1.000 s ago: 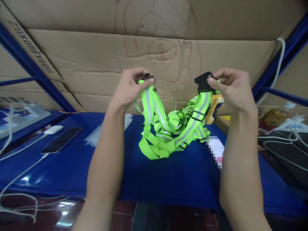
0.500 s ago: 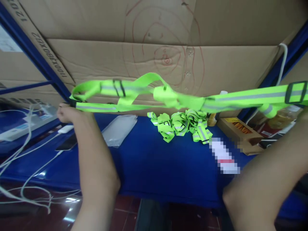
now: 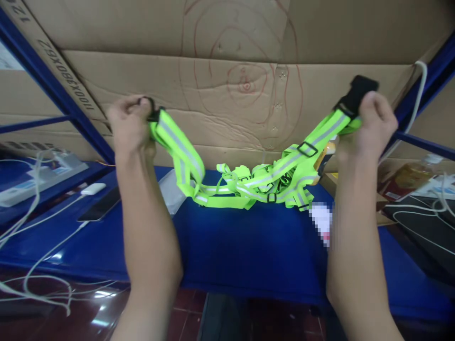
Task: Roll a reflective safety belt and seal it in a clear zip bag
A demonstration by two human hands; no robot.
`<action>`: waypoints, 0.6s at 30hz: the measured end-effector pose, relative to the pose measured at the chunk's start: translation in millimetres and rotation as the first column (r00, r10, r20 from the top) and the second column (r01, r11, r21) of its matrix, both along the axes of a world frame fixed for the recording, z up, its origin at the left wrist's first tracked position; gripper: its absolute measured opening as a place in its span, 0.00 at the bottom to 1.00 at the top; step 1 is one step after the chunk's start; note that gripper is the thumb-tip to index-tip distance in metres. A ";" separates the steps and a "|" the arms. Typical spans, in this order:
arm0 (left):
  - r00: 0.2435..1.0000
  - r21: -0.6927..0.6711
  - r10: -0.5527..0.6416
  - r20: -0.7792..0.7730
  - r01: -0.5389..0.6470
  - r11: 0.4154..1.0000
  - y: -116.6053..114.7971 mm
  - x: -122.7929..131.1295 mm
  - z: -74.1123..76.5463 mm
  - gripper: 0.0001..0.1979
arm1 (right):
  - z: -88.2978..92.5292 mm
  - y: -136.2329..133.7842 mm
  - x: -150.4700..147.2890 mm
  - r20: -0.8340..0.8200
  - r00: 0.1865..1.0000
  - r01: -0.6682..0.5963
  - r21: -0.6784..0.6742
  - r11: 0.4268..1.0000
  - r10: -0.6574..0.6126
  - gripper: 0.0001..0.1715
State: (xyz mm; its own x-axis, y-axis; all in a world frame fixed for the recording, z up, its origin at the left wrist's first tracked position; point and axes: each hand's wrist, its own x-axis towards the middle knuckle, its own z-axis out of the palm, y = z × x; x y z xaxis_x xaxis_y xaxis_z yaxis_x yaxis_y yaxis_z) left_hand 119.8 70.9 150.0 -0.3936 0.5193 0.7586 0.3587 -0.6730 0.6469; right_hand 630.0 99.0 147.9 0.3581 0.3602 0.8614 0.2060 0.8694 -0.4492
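- Both hands closed on the ends of one neon-green reflective strap (image 3: 185, 156): left hand (image 3: 130, 125) pinches the end with a small black ring or clip, right hand (image 3: 373, 125) wraps fingers and thumb around the end carrying a black buckle (image 3: 357, 92).
- Hands raised and well apart; strap sags between them in a loose dip, its lowest loops touching or just above the blue table (image 3: 231, 246), cannot tell which.
- Middle of the strap is tangled: several folded loops and black sliders bunched together, one slider (image 3: 307, 149) showing on the rising right stretch.
- A heap of like green straps (image 3: 249, 173) sits on the table right behind the dip; where held strap ends and heap begins is hard to separate.
- Judgement: strap is lifted and spread but not yet straightened; loops in the middle are left to sort.
- Behind the heap, a yellow bottle (image 3: 325, 158) partly hidden by the strap; a cardboard wall (image 3: 227, 57) with red scribbled circles backs the table.
- Left side: phone (image 3: 101, 208), white charger (image 3: 93, 188) and loose white cables (image 3: 31, 246). Right side: another bottle (image 3: 408, 173), more cables.
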 end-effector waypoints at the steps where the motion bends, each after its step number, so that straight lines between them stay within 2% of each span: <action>1: 0.992 -0.061 -0.109 -0.057 0.106 0.993 -4.8 19.3 4.1 0.50 | -1.4 -10.1 -14.5 -0.062 0.997 -0.032 0.044 0.999 0.034 0.25; 3: 0.950 -0.142 -0.309 -0.050 0.299 0.944 -18.3 57.4 9.1 0.39 | -1.8 -32.8 -38.3 0.085 0.992 -0.095 -0.023 0.995 0.097 0.19; 6: 0.876 -0.099 -0.476 -0.077 0.468 0.878 -39.6 104.5 10.4 0.28 | 2.8 -61.3 -58.4 0.257 0.955 -0.118 -0.124 0.985 0.147 0.19; 10: 0.820 -0.145 -0.476 -0.319 0.454 0.879 -54.4 140.0 9.9 0.21 | 11.5 -82.2 -68.5 0.436 0.895 -0.041 -0.126 0.991 0.092 0.20; 13: 0.724 -0.208 -0.490 -0.485 0.449 0.869 -59.2 154.9 10.6 0.20 | 15.2 -91.1 -76.0 0.530 0.843 -0.017 -0.137 0.990 0.087 0.20; 15: 0.664 -0.242 -0.511 -0.546 0.459 0.855 -62.6 163.0 11.2 0.19 | 15.6 -94.0 -80.8 0.579 0.810 -0.013 -0.145 0.989 0.096 0.19; 18: 0.634 -0.260 -0.532 -0.562 0.475 0.841 -67.8 171.5 11.7 0.21 | 14.0 -93.5 -83.7 0.635 0.762 -0.032 -0.158 0.987 0.126 0.17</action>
